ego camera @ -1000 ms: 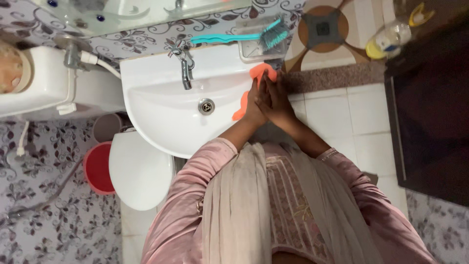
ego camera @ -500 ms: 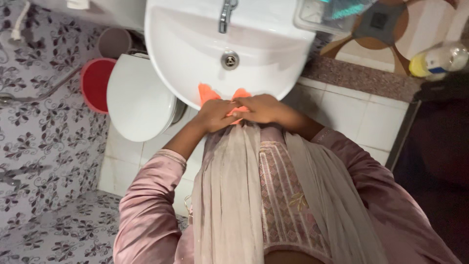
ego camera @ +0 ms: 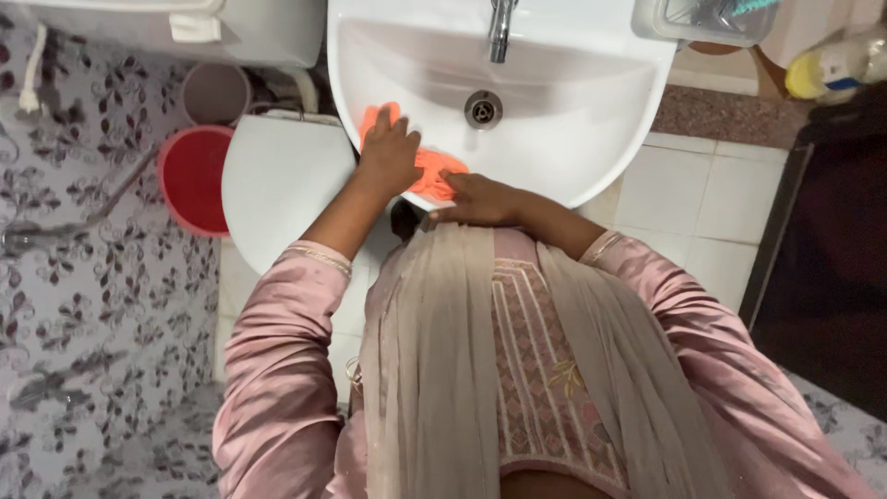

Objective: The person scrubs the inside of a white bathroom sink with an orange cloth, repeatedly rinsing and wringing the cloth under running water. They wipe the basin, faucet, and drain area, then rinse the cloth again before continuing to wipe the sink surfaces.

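Observation:
An orange cloth [ego camera: 427, 172] lies over the front left rim of the white washbasin [ego camera: 591, 111]. My left hand [ego camera: 389, 155] presses flat on the cloth's left part, fingers spread toward the basin's inside. My right hand [ego camera: 473, 197] holds the cloth's right end at the basin's front edge. The steel drain [ego camera: 483, 108] and the tap [ego camera: 500, 28] sit in the middle of the basin, above my hands.
A white toilet lid [ego camera: 277, 176] is left of the basin, with a red bucket [ego camera: 192, 176] and a grey mug [ego camera: 214, 92] beyond it. A clear soap tray [ego camera: 707, 20] and a plastic bottle [ego camera: 832, 63] are at the upper right. A dark door [ego camera: 832, 249] stands right.
Both hands carried the orange cloth from the basin's right rim round the front to its front left rim. My left hand has spread onto the cloth. The view has shifted down and left.

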